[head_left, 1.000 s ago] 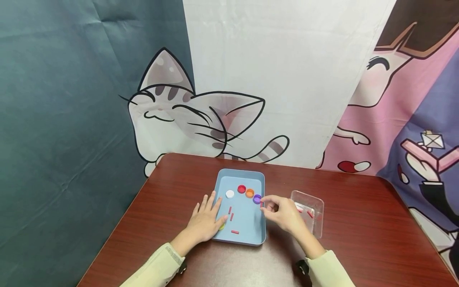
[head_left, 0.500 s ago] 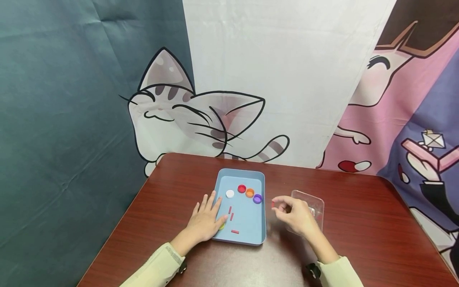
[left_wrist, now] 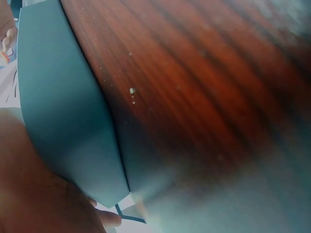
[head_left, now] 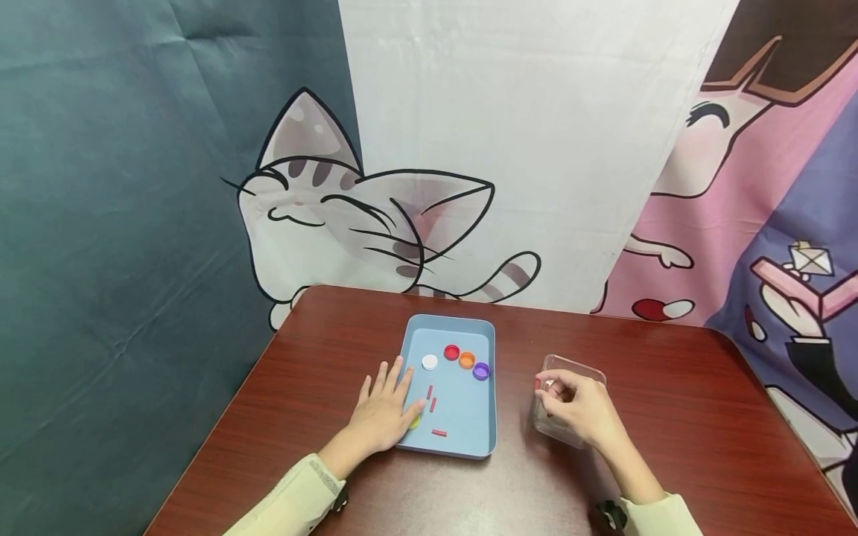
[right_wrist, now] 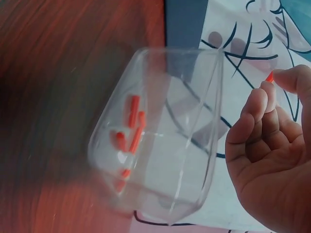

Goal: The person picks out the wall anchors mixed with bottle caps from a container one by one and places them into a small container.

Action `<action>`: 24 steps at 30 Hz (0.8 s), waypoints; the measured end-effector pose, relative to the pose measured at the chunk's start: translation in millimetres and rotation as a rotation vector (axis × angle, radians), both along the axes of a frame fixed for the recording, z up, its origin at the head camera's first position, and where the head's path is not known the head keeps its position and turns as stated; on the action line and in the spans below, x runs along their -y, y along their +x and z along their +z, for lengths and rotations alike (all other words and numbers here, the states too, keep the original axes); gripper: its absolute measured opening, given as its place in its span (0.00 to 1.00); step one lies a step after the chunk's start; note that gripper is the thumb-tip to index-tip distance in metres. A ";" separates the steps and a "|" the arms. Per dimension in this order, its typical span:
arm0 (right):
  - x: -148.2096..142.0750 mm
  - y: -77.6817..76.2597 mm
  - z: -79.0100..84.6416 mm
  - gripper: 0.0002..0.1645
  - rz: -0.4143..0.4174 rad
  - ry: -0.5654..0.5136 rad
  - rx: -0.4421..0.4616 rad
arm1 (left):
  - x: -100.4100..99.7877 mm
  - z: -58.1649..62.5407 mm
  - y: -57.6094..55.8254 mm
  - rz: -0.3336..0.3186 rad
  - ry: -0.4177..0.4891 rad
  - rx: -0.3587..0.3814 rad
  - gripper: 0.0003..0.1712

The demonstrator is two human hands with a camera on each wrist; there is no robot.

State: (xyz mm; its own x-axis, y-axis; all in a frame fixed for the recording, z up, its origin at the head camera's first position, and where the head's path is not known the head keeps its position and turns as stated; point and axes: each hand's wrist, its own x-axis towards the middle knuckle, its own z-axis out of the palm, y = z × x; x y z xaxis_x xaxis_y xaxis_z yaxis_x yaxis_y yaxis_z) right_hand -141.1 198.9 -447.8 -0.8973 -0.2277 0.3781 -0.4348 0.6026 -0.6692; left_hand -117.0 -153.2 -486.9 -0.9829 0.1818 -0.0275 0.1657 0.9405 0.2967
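My left hand (head_left: 382,413) lies with spread fingers over the left edge of a blue tray (head_left: 462,417). Partly under its thumb is a yellow bottle cap (head_left: 415,423). Over a clear plastic box (right_wrist: 160,206), my right hand (head_left: 579,406) pinches a short red stick (right_wrist: 270,76) between thumb and forefinger. Several more red sticks (right_wrist: 134,110) lie inside the box. In the tray, three red sticks (head_left: 433,404) are spread over the lower half. The left wrist view shows only part of the left hand (left_wrist: 43,189), with no tray.
Toward the back of the tray sit a white cap (head_left: 430,362), a red cap (head_left: 452,352), an orange cap (head_left: 467,360) and a purple cap (head_left: 481,371). Tray and box stand apart on a brown wooden table (head_left: 670,417), with printed curtains (head_left: 536,149) behind.
My right hand has moved right, from the tray's right edge to over the clear box, with the red stick still pinched. My left hand has stayed in place.
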 end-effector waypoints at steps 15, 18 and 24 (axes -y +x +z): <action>-26.1 3.7 0.0 0.11 -0.062 -0.006 0.073 | 0.2 0.8 0.0 -0.005 -0.016 -0.008 0.43; -31.0 4.0 -0.5 0.12 -0.073 0.002 0.069 | 0.3 1.4 0.1 -0.006 -0.020 -0.011 0.43; -41.6 5.1 -1.4 0.12 -0.105 0.012 0.078 | 0.1 1.4 0.3 -0.007 -0.026 -0.015 0.43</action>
